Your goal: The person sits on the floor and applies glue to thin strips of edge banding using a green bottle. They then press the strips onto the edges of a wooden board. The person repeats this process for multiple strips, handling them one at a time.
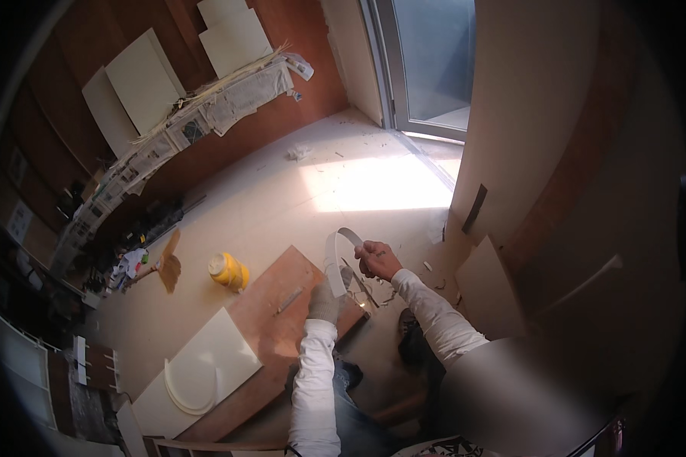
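A pale flexible strip (333,263) arches up between my two hands, bent into a loop. My left hand (325,303), in a grey work glove, is closed on its lower end; the fingers are partly hidden behind the strip. Bare, my right hand (379,260) pinches the other end, fingers curled in. Both hands are above the far right end of a reddish-brown board (270,324). On that board a thin, narrow tool (289,300) lies left of my gloved hand.
A white panel (232,346) carries a coiled pale strip (169,387) at lower left. Nearby stand a yellow tub (229,272) and a broom head (169,266). Offcuts (427,266) litter the floor right of my hands. Another panel (489,282) leans at right; a glass door (432,68) stands beyond.
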`<action>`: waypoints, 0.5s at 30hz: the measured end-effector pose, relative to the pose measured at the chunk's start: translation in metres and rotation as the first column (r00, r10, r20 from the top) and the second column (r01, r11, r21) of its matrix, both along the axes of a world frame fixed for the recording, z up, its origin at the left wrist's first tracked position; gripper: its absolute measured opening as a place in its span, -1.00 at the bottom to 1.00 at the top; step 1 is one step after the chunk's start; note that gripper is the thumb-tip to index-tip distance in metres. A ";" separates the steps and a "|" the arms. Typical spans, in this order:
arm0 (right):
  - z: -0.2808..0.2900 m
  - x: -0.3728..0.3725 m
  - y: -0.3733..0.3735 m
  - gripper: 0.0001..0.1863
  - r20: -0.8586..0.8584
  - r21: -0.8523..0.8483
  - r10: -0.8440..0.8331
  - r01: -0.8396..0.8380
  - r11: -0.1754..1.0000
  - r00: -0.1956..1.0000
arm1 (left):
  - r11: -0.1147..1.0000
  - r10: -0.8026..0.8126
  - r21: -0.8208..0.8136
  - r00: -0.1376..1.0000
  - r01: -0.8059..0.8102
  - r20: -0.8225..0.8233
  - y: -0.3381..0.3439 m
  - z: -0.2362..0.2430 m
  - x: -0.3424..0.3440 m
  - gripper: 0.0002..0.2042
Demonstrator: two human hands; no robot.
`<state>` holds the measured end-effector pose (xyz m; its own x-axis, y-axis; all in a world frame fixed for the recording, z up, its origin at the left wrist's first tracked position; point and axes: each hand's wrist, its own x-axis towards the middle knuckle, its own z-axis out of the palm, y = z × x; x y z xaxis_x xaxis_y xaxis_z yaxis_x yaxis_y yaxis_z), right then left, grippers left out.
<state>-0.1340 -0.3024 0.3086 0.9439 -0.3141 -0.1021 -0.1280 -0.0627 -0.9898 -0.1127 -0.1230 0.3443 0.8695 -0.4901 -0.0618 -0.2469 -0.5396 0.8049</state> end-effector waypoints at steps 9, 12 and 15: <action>0.024 -0.024 0.059 -0.63 0.177 0.010 0.323 -0.330 0.944 0.929 | 0.747 -0.061 -0.662 0.986 -0.060 -0.158 0.004 -0.004 0.003 -0.38; 0.018 -0.015 0.052 -0.64 0.284 -0.178 0.387 -0.349 0.920 0.877 | 0.786 -0.057 -0.587 0.923 -0.193 -0.380 0.014 0.012 -0.003 -0.34; 0.010 -0.003 0.038 -0.66 0.311 -0.338 0.399 -0.292 0.895 0.863 | 0.621 -0.085 -0.755 0.939 -0.211 -0.332 0.012 0.015 0.000 -0.28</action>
